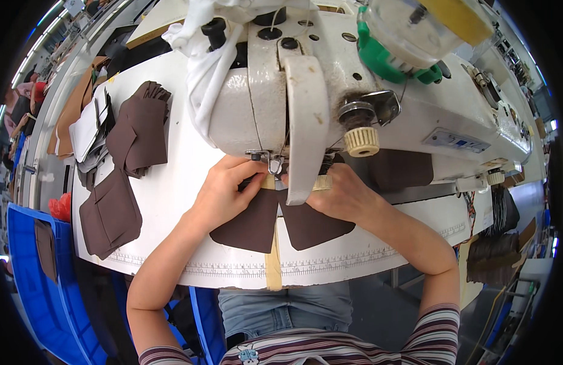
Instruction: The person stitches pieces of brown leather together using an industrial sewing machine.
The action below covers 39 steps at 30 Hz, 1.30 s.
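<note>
Two dark brown fabric panels, the left panel [247, 224] and the right panel [315, 226], lie side by side under the head of a white sewing machine [233, 103]. My left hand [223, 190] has its fingers curled on the left panel's far edge, close beside the metal presser foot [275, 164]. On the other side of the needle area, my right hand [343, 191] is closed at the right panel's far edge. The machine's white curved lever [306, 121] covers some of its fingertips. A yellow tape strip [273, 267] runs from the front table edge toward the panels.
Stacked brown panels [138, 137] and a loose brown pile [111, 213] lie on the table's left, beside white and grey pieces [90, 131]. A blue bin [50, 292] stands off the left edge. A printed ruler [354, 260] follows the front edge. Dark stacks [493, 255] stand at right.
</note>
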Motion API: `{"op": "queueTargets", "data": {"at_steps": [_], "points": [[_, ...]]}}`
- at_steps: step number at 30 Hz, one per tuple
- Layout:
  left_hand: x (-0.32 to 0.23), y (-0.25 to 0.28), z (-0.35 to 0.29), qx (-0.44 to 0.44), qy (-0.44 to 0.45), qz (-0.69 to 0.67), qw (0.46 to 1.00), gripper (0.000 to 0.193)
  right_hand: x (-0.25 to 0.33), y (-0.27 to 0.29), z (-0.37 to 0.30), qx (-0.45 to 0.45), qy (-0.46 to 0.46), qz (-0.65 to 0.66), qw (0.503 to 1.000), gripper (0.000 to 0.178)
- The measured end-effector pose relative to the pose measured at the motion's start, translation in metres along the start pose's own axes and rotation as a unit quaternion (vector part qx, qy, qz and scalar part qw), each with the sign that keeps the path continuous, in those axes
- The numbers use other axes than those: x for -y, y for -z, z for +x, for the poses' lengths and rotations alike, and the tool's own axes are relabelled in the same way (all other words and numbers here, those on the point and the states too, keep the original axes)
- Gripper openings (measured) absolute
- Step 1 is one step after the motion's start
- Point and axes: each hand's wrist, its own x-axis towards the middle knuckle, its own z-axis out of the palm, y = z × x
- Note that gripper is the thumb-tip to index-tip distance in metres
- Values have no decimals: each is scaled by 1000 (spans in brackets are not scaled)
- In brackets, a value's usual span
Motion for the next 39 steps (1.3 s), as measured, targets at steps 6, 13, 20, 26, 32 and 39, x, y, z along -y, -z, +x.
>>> {"op": "queueTargets", "data": {"at_steps": [6, 13, 20, 26, 32, 39], "points": [[5, 0, -2, 2, -88, 59, 994, 20, 0, -3, 0, -25, -33, 66, 997, 5], [-1, 1, 0, 1, -154, 109, 982, 25, -2, 2, -1, 2, -24, 55, 998, 3], [-3, -1, 0, -4, -185, 122, 975, 25, 2, 6, 2, -5, -38, 66, 997, 6], [-5, -1, -1, -9, -207, 152, 966, 26, 2, 5, 2, -6, -31, 64, 997, 7], [-8, 2, 1, 11, -232, 188, 954, 28, -2, 3, -2, 5, -18, 46, 999, 4], [-4, 2, -9, 37, -229, 219, 948, 32, -4, -4, -5, -2, 17, -9, 1000, 2]]}}
